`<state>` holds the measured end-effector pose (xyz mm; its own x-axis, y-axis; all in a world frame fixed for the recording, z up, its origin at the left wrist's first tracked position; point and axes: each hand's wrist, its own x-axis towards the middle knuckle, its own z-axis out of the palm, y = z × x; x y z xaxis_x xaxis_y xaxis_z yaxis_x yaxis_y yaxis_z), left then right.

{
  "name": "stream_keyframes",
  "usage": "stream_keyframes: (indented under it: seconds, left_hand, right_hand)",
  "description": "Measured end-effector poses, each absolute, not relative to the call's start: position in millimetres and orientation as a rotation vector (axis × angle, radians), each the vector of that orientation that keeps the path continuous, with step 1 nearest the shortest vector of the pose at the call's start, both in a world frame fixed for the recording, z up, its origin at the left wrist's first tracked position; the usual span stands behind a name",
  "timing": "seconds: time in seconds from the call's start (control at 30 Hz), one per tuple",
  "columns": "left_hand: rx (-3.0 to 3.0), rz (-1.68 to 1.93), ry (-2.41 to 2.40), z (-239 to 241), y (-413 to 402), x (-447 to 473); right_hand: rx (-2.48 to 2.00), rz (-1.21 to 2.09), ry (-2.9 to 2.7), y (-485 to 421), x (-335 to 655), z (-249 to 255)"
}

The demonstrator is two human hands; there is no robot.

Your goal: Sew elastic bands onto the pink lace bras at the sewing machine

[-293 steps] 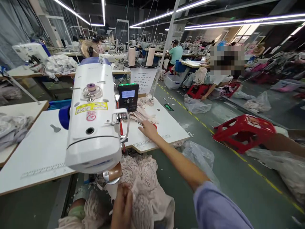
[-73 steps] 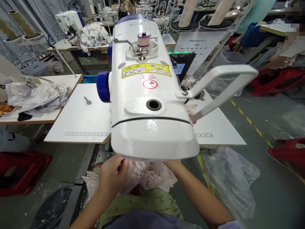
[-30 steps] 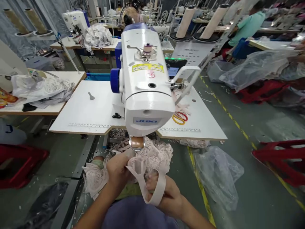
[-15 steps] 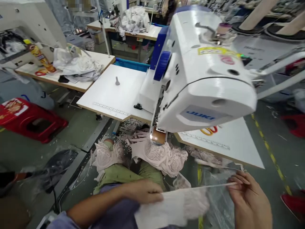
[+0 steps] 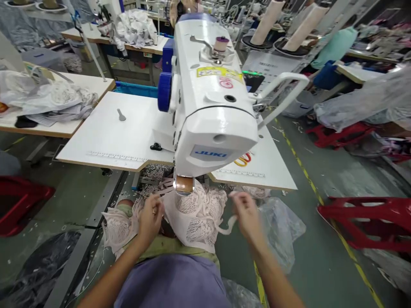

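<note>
A pale pink lace bra hangs under the arm end of a white JUKI sewing machine, above my lap. On its left side, my left hand is closed with fingertips pinched at a thin strap by the bra's edge. To the right, my right hand pinches the end of a pale strap that curves from the bra's cup. Another lace bra lies over my left thigh, beside my left forearm. The needle area is hidden behind the machine head.
White table tops flank the machine; the left bears a grey tool, the right orange-handled scissors. Garments pile on a table at left. Red stools stand on both sides. A clear plastic bag hangs at right.
The white piece and strap stretched between my hands at lower right are gone from them. Both hands have moved up to either side of the bra at the machine. The view has swung right.
</note>
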<state>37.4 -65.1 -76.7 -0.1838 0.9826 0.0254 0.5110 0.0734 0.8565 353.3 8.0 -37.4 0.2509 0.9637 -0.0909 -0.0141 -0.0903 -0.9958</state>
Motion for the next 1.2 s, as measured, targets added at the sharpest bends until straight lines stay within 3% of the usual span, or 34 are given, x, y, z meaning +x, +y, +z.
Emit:
stream_keyframes:
  seconds: [0.17, 0.33, 0.5, 0.97, 1.2]
  left_hand:
    - [1.724, 0.907, 1.391, -32, -59, 60]
    - [1.778, 0.647, 1.258, 9, -57, 64]
    - [1.880, 0.536, 1.304, 14, -63, 66]
    - [1.732, 0.706, 1.344, 4, -75, 81]
    - [1.911, 0.623, 1.185, 12, -74, 67]
  right_hand:
    - [-1.297, 1.375, -1.701, -40, 283, -22]
    - [-1.316, 1.399, -1.907, -44, 272, -1]
    - [-1.328, 1.347, -2.072, -41, 271, 5]
    - [-1.134, 1.447, -2.117, -37, 283, 8]
    - [-1.276, 1.681, -1.603, -33, 294, -5]
